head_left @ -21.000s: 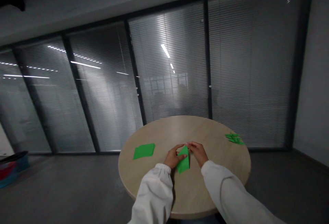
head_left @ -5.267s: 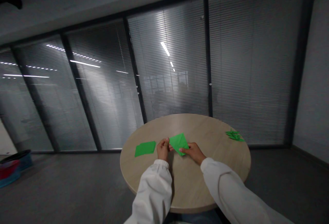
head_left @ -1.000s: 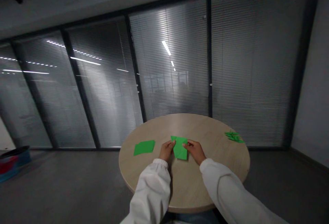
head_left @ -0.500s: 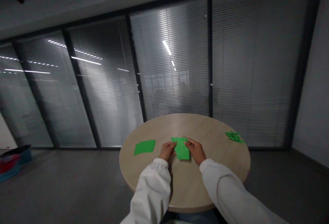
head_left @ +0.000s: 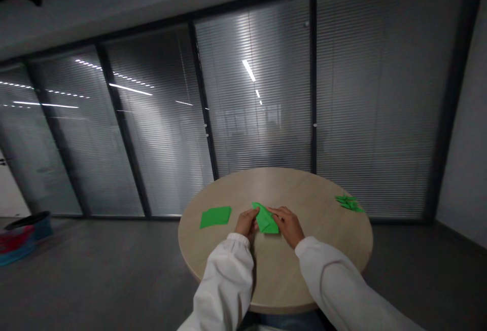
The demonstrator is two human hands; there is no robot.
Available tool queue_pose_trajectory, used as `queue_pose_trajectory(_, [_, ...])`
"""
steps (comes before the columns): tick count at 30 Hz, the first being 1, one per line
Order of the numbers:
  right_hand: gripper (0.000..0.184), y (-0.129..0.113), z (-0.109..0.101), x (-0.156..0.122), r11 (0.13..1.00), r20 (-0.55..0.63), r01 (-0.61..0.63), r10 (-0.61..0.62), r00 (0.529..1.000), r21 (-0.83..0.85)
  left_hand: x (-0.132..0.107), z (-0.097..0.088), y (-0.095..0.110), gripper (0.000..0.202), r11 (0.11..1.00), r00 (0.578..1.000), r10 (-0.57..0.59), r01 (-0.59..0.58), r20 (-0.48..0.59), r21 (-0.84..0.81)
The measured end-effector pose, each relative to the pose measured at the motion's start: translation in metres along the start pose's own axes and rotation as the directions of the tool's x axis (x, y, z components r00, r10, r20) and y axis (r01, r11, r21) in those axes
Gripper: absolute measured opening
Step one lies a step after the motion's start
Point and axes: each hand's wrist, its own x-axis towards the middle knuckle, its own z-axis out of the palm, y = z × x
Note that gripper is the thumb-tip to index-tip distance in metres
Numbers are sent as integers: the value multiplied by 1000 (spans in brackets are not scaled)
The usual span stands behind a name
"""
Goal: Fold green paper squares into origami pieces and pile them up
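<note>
A partly folded sheet of green paper [head_left: 267, 223] is held between my two hands, just above the middle of the round table. My left hand [head_left: 247, 221] pinches its left edge, thumb on top. On the right, my right hand [head_left: 288, 223] has its fingers closed on the paper's upper right edge. A flap lies folded over the front of the sheet. To the left, a stack of green paper [head_left: 215, 216] rests flat on the table. Several folded green paper pieces [head_left: 349, 203] lie together near the right edge.
The round wooden table [head_left: 281, 275] is directly before me. Behind it runs a glass partition with blinds [head_left: 262, 138] in dark frames. Blue and red tubs [head_left: 23, 240] stand on the floor at far left.
The right side of the green paper has been folded over toward the left, so the sheet now looks narrower with a pointed flap. My right hand has shifted slightly with it.
</note>
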Motion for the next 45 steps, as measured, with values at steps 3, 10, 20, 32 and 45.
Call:
queue_pose_trajectory(3, [36,-3,0,-1,996,47,57,-54,997,-70,-1,1,1,32,999,1000,28,-27,9,-24])
queue_pose_trajectory(10, [43,-1,1,-1,993,123,97,-88,989,-73,3,2,2,43,997,997,64,-65,-36,-37])
queue_pose_trajectory(20, [33,1,10,-1,903,105,-283,263,959,322,-1,0,8,39,963,978,208,-206,3,171])
queue_pose_trajectory(32, [44,15,22,1,696,311,-479,364,878,535,-1,1,3,48,973,983,169,-177,69,150])
queue_pose_trajectory(45, [45,11,19,2,688,327,-498,377,867,528,-7,4,9,40,959,979,190,-200,67,199])
